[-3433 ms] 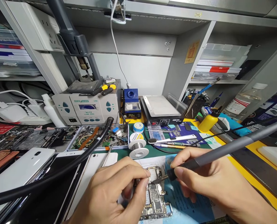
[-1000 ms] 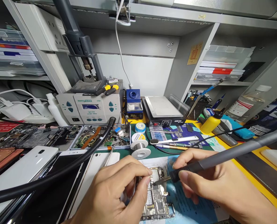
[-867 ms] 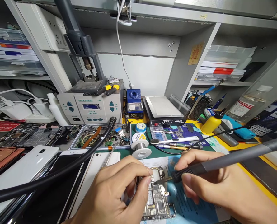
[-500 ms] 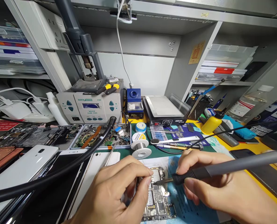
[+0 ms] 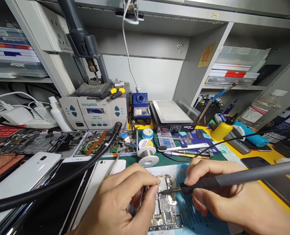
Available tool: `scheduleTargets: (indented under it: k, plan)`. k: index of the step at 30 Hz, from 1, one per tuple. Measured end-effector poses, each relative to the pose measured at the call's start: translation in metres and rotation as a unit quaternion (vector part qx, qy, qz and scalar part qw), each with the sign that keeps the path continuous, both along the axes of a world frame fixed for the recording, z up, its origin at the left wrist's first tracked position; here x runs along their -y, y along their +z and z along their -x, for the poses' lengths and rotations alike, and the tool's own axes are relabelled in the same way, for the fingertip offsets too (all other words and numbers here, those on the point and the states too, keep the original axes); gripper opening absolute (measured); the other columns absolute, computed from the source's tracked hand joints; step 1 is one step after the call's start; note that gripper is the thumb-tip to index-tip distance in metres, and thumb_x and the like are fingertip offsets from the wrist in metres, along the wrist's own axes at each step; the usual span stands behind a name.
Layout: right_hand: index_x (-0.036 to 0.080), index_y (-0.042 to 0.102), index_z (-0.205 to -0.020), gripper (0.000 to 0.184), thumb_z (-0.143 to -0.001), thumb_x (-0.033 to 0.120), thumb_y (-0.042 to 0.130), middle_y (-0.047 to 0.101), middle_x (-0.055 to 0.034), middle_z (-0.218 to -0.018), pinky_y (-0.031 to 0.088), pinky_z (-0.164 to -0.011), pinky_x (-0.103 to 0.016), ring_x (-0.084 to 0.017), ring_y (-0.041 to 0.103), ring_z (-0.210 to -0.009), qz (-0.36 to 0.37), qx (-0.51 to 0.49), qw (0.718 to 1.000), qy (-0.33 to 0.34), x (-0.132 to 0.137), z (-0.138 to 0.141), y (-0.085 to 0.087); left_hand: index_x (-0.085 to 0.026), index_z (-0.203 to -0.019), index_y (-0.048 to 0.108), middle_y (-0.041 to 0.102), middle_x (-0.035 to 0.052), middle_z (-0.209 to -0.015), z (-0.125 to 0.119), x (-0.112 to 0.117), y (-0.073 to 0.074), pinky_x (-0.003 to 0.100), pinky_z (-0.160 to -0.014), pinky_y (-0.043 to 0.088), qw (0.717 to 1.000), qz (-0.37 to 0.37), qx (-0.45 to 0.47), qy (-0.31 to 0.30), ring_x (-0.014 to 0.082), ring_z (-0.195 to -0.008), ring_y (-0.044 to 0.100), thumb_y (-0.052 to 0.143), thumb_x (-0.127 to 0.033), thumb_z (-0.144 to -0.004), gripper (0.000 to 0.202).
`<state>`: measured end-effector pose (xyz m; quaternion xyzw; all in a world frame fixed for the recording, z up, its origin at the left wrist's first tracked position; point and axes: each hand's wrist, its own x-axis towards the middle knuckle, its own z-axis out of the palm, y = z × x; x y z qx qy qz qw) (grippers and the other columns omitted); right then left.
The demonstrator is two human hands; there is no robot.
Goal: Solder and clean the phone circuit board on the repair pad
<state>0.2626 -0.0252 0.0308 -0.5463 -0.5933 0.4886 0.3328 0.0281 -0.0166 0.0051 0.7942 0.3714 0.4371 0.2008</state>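
Observation:
My right hand [image 5: 220,195] grips a grey soldering iron [image 5: 254,176] like a pen. The iron's tip lies over the upper part of a phone circuit board [image 5: 168,209]. Thumb and forefinger of my left hand [image 5: 125,195] are pinched together beside that tip, above the board's left side. A thin strand of solder wire runs from the solder spool [image 5: 148,160] down toward this pinch; its end is hidden by my fingers. The board lies on a blue-and-white sheet [image 5: 196,215], its left part covered by my left hand.
A black hose [image 5: 62,186] crosses phones on the left. Behind stand a hot-air station [image 5: 96,114], a parts tray [image 5: 106,153], a blue iron stand [image 5: 140,109] and a heating plate [image 5: 174,112]. A toothbrush [image 5: 184,146], a yellow bottle [image 5: 222,130] and a black cable lie right.
Almost nothing differs. The iron's handle and my right hand have shifted very slightly; my left hand keeps its pinch in the same place.

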Motion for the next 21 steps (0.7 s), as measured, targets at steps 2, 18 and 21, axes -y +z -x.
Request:
scheduleTargets:
  k: [2,18,21]
  plan:
    - [0.021,0.068,-0.081,0.012,-0.079,0.009,0.067,0.06,0.0037,-0.07,0.046,-0.053,-0.027,-0.014,0.06,-0.055,0.005,-0.002,1.0,-0.001,-0.0003,-0.0003,-0.0002,-0.021,-0.09,0.064,0.061,-0.0054,-0.072,-0.0003,-0.001,0.0,0.017,-0.048,0.038,1.0,-0.002,0.0,-0.002,0.0053,-0.055,0.05,0.058,-0.006,-0.089,0.017]
    - [0.021,0.068,-0.08,0.012,-0.075,0.01,0.069,0.063,0.0034,-0.069,0.044,-0.052,-0.027,-0.014,0.06,-0.055,0.013,0.005,1.0,-0.002,-0.0007,-0.0004,0.0013,-0.021,-0.09,0.065,0.061,-0.0054,-0.072,-0.0013,-0.0022,0.0001,0.018,-0.046,0.036,1.0,-0.002,-0.005,0.01,0.0051,-0.054,0.05,0.059,-0.006,-0.089,0.016]
    - [0.021,0.069,-0.08,0.013,-0.075,0.009,0.067,0.063,0.0038,-0.069,0.045,-0.051,-0.026,-0.014,0.06,-0.054,0.015,-0.001,1.0,-0.006,-0.0016,0.0004,0.0012,-0.021,-0.09,0.065,0.061,-0.0052,-0.072,-0.0005,-0.0017,0.0004,0.018,-0.047,0.037,1.0,-0.001,-0.008,0.008,0.0053,-0.054,0.05,0.059,-0.006,-0.089,0.017]
